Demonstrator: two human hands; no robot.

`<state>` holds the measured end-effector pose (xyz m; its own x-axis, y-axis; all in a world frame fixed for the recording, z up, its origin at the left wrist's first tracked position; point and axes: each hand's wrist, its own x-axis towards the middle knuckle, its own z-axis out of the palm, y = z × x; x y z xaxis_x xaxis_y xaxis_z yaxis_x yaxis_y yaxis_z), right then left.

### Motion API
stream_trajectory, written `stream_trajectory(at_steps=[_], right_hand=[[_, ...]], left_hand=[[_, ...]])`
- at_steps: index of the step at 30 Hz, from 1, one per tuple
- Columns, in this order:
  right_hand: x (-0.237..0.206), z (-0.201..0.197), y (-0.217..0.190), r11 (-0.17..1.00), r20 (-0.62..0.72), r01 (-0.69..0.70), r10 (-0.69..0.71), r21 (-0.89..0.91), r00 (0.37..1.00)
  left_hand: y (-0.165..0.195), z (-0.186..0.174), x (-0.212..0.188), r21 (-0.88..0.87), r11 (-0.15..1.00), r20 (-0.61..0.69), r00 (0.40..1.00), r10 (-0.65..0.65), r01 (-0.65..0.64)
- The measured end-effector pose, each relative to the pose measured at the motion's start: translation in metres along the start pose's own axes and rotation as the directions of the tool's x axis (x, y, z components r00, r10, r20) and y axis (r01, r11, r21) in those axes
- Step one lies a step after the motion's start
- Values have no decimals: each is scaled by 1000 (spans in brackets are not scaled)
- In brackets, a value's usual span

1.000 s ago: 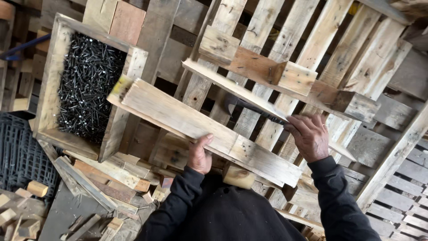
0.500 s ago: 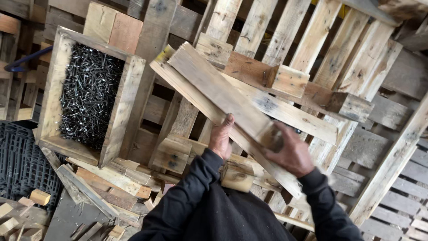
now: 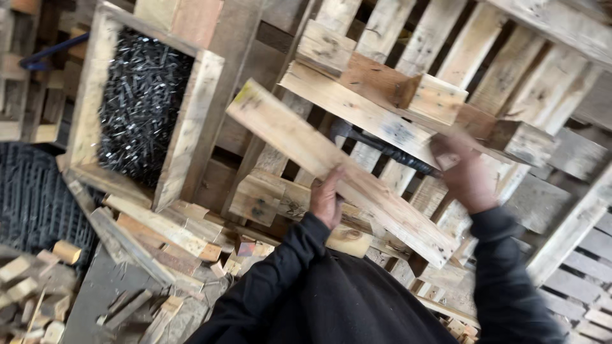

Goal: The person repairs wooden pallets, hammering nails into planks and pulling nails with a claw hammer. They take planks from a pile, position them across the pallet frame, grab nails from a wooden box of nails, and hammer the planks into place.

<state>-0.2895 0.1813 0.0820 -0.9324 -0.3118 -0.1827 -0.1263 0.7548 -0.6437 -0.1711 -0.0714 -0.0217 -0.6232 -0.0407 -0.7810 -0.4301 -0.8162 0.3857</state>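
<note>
My left hand (image 3: 328, 197) grips a long pale wooden plank (image 3: 287, 137) from below, near its middle. The plank slants from upper left to lower right over a wooden pallet (image 3: 382, 38). My right hand (image 3: 463, 175) is blurred with motion and hovers just above the plank's lower right part, close to a pallet board with blocks (image 3: 363, 111). Whether it touches or holds anything is unclear. Both arms are in black sleeves.
A wooden box (image 3: 188, 134) full of dark nails (image 3: 140, 108) stands at upper left. A dark bar (image 3: 389, 146) lies under the pallet board. Black mesh (image 3: 32, 197) is at the left edge, with loose wood scraps (image 3: 159, 232) and offcuts (image 3: 38, 280) below it.
The plank has swung from nearly level to steeply slanted, its left end rising. My right hand has come off the plank and moved up and to the right.
</note>
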Motion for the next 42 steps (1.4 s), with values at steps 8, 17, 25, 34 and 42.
stream_trajectory(at_steps=[8,17,25,34,42], right_hand=[[-160,138,28,871,-15,-128,137,-475,990],[-134,52,113,736,-580,-533,668,418,467],[-106,14,157,459,-240,-569,876,682,418],[-145,14,133,518,-374,-199,788,832,490],[-104,-35,195,745,-638,-1,572,667,516]], left_hand=[[69,-9,-50,972,197,151,980,-126,-125],[50,82,60,383,907,-48,984,-169,174],[14,67,99,359,926,-5,992,-123,117],[31,64,64,262,964,147,985,-89,48],[54,154,50,639,747,212,976,60,-185]])
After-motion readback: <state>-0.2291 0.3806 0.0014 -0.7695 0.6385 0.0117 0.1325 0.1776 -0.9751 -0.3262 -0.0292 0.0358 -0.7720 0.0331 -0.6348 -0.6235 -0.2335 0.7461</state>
